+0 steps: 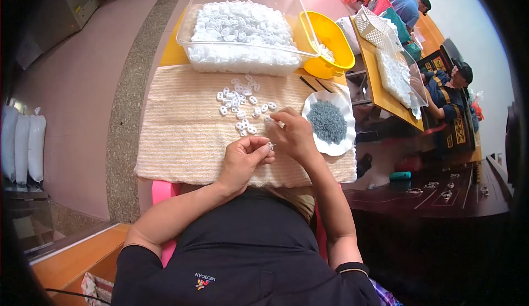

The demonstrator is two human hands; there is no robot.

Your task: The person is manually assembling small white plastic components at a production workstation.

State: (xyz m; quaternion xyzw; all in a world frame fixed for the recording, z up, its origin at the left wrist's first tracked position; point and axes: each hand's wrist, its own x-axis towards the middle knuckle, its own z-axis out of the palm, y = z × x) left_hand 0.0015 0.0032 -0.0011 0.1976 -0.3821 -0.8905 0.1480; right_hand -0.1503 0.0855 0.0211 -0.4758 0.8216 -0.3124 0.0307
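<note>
My left hand (245,161) is closed, thumb and forefinger pinching a small white plastic piece (270,146) with a thin pin-like bit sticking out. Just above and to the right, my right hand (295,134) bends over the towel, its fingertips closed at another white piece (268,119); the fingers partly hide it. Beyond both hands lies a loose pile of white oval two-holed pieces (236,101). Beside my right hand a white wavy-edged plate (348,140) holds a heap of small grey-blue bits (328,121).
A striped cream towel (176,124) covers the table. At its far side stand a clear bin (198,52) full of white pieces and a yellow basin (336,69). Two dark sticks (308,84) lie near the plate. Two people work at a table (380,94) on the right.
</note>
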